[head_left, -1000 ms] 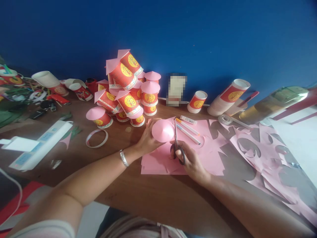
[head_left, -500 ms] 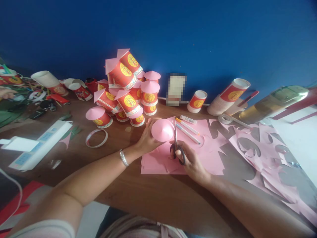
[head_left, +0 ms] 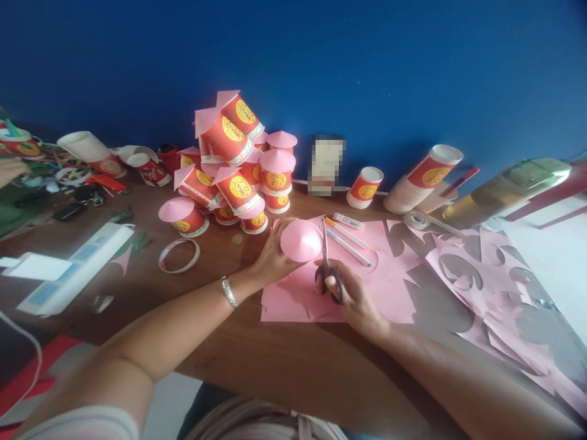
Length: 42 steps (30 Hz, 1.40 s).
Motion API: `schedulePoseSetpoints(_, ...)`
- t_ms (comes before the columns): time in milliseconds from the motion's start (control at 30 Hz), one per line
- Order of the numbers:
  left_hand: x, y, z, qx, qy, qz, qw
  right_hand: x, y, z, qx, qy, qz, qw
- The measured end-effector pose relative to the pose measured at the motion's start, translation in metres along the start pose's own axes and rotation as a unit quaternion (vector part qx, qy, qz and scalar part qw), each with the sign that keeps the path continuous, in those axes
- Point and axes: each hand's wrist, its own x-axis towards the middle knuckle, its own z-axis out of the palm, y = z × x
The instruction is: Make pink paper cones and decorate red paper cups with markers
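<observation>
My left hand point(head_left: 269, 260) is closed around something topped by a pink paper cone point(head_left: 301, 240), its point facing up toward me. What lies beneath the cone is hidden by the cone and my fingers. In my right hand point(head_left: 360, 296) is a pair of scissors point(head_left: 331, 284) with dark handles, my fingers through the loops. The narrow blades point away from me along the cone's right edge, where a pink paper tip sticks out. Below both hands lies a stack of pink paper sheets point(head_left: 367, 305), with two markers point(head_left: 347, 247) resting on it.
Red paper cups with pink cone tops point(head_left: 236, 189) are piled behind my left hand. Pink paper offcuts point(head_left: 495, 318) cover the right side. A power strip point(head_left: 76, 269), a tape roll point(head_left: 416, 220), a cup stack point(head_left: 424, 180) and a bottle point(head_left: 504, 189) surround the work. Another person's hand point(head_left: 10, 172) shows far left.
My hands, the cone and the scissors stay in nearly the same place. At the far left, the other person's hand has shifted slightly.
</observation>
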Motion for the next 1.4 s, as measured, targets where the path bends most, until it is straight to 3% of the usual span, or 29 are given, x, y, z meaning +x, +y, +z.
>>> schedulePoseSetpoints(1400,0.0012,0.0018,0.0001,-0.003,-0.001,-0.011,1.0,-0.0019,-0.0041,0.0003,-0.01,0.01,0.021,1.0)
